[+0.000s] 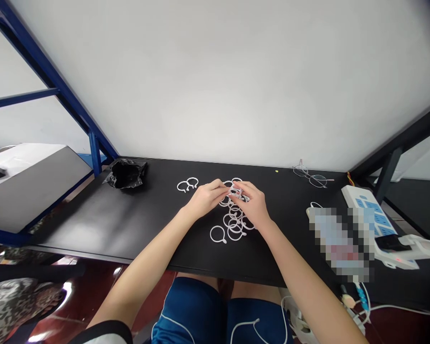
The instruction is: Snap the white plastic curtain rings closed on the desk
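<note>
Over a pile of thin white rings with small tabs (235, 223), my left hand (208, 197) and my right hand (252, 203) meet, fingertips pinched together around a white ring (235, 192). Both hands appear closed on that same ring; its exact outline is partly covered by my fingers and blends with rings behind. One loose ring (224, 241) lies at the near left of the pile. Two more rings (187, 188) lie side by side on the table, left of my left hand.
On the black table (146, 205), a crumpled black plastic bag (127, 174) sits at the back left. Eyeglasses (317, 180), a blurred-out phone-like device (337, 243) and a white power strip (367, 205) with plugs and cables are on the right. A white wall stands behind.
</note>
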Tool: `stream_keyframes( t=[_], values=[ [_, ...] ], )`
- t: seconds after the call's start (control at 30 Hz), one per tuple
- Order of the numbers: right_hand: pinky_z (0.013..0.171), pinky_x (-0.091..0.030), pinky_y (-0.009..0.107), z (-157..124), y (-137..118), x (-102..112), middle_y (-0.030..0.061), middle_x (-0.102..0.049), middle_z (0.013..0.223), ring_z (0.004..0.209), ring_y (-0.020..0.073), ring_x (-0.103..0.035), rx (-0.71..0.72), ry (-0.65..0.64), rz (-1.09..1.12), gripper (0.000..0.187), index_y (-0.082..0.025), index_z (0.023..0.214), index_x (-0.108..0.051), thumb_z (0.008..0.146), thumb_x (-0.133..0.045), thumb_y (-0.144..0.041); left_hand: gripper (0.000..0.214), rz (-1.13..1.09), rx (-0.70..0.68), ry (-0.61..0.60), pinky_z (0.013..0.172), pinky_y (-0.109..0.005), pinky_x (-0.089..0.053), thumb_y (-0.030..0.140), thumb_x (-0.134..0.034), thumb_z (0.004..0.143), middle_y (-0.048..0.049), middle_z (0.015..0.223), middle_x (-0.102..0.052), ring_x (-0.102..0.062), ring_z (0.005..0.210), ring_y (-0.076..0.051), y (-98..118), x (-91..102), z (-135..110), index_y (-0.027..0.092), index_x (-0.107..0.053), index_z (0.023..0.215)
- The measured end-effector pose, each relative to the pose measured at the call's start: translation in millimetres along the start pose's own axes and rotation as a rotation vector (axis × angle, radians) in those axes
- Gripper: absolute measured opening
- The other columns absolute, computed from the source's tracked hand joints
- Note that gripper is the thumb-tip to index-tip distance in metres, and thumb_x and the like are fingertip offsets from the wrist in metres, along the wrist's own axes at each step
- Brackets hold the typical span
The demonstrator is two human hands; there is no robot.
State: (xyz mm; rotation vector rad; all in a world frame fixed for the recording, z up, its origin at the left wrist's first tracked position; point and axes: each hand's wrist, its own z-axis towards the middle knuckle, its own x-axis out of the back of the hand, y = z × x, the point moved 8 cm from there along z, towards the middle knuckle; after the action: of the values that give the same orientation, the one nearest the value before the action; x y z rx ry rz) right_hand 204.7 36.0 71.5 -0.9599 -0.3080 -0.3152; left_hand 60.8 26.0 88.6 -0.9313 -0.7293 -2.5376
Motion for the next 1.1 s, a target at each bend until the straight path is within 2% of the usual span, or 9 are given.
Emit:
stream_keyframes(
  t=[0.2, 0.37, 0.5, 0.63, 0.7, 0.77, 0.83, 0.97, 1.1],
  values=[
    [0.078, -0.058, 0.037, 0.6, 7.1, -0.8, 0.0055, -0.068, 0.104, 0.087, 0.0214, -0.067, -0.051, -0.053, 0.041, 0.033, -0.026, 0.107, -0.071, 0.076, -0.073, -0.038, 0.029, -0.109, 0.073, -0.078, 0.071, -0.027, -0.052, 0.033, -0.046, 0.097, -0.0078, 0.092, -0.062, -0.062, 0.08, -0.014, -6.5, -0.2, 1.5, 0.019, -0.07, 0.101],
    [0.078, -0.056, 0.037, 0.0, 4.0, -9.0, 0.0053, -0.069, 0.097, 0.084, 0.0208, -0.066, 0.014, -0.123, -0.012, 0.029, -0.025, 0.105, -0.071, 0.077, -0.073, -0.031, 0.028, -0.24, 0.219, -0.161, 0.058, -0.025, -0.047, 0.041, -0.057, 0.09, -0.0046, 0.078, -0.06, -0.055, 0.063, -0.011, -15.3, -0.4, 5.3, 0.018, -0.074, 0.088],
    [0.083, -0.054, 0.038, -0.1, -2.0, -5.8, 0.0063, -0.068, 0.101, 0.088, 0.0212, -0.067, 0.047, -0.057, -0.077, 0.029, -0.024, 0.109, -0.069, 0.08, -0.069, -0.03, 0.029, -0.29, 0.332, -0.125, 0.061, -0.025, -0.052, 0.044, -0.067, 0.082, -0.0068, 0.094, -0.065, -0.061, 0.071, -0.013, -35.5, 6.9, 3.2, 0.019, -0.071, 0.097],
    [0.091, -0.052, 0.041, 0.2, -1.3, 0.1, 0.0071, -0.068, 0.108, 0.1, 0.0244, -0.064, 0.019, -0.013, -0.161, 0.031, -0.024, 0.111, -0.068, 0.081, -0.069, -0.031, 0.021, 0.011, 0.423, 0.017, 0.086, -0.035, -0.052, 0.028, -0.054, 0.089, -0.0075, 0.1, -0.066, -0.062, 0.093, -0.02, -71.4, 34.3, -8.1, 0.019, -0.069, 0.101],
    [0.093, -0.051, 0.043, 0.1, -0.8, 2.6, 0.0076, -0.068, 0.108, 0.103, 0.0259, -0.062, 0.016, 0.004, -0.198, 0.03, -0.024, 0.109, -0.069, 0.08, -0.069, -0.03, 0.027, 0.236, 0.448, -0.035, 0.095, -0.044, -0.047, 0.017, -0.051, 0.084, -0.0086, 0.109, -0.064, -0.057, 0.104, -0.025, -88.7, 40.2, -16.5, 0.019, -0.067, 0.105],
    [0.093, -0.05, 0.045, -0.3, -0.8, 4.1, 0.008, -0.068, 0.108, 0.104, 0.0266, -0.061, 0.02, 0.019, -0.212, 0.028, -0.023, 0.107, -0.069, 0.08, -0.069, -0.029, 0.043, 0.326, 0.502, -0.145, 0.095, -0.048, -0.045, 0.013, -0.049, 0.079, -0.011, 0.119, -0.06, -0.053, 0.11, -0.029, -106.3, 36.8, -26.6, 0.018, -0.06, 0.12],
    [0.092, -0.051, 0.045, -0.8, 0.1, 3.6, 0.0078, -0.069, 0.106, 0.102, 0.0264, -0.062, 0.01, 0.016, -0.206, 0.026, -0.023, 0.105, -0.069, 0.08, -0.068, -0.027, 0.049, 0.335, 0.532, -0.22, 0.095, -0.048, -0.045, 0.012, -0.05, 0.076, -0.0111, 0.125, -0.057, -0.051, 0.112, -0.03, -117.3, 30.3, -34.3, 0.019, -0.055, 0.125],
    [0.088, -0.051, 0.044, -1.3, 1.9, 0.6, 0.0068, -0.07, 0.101, 0.098, 0.0261, -0.063, -0.024, -0.006, -0.186, 0.019, -0.023, 0.098, -0.07, 0.079, -0.068, -0.026, 0.035, 0.317, 0.535, -0.319, 0.091, -0.044, -0.046, 0.012, -0.051, 0.073, -0.0097, 0.118, -0.058, -0.053, 0.104, -0.028, -122.7, 13.8, -40.1, 0.02, -0.062, 0.105],
    [0.087, -0.051, 0.043, -0.7, 0.0, 2.0, 0.0068, -0.07, 0.098, 0.095, 0.0255, -0.064, -0.021, 0.023, -0.171, 0.013, -0.023, 0.092, -0.07, 0.081, -0.066, -0.027, 0.024, 0.297, 0.521, -0.306, 0.088, -0.042, -0.047, 0.012, -0.05, 0.073, -0.0095, 0.106, -0.059, -0.053, 0.096, -0.027, -120.8, 10.8, -37.8, 0.02, -0.062, 0.092]
  ],
)
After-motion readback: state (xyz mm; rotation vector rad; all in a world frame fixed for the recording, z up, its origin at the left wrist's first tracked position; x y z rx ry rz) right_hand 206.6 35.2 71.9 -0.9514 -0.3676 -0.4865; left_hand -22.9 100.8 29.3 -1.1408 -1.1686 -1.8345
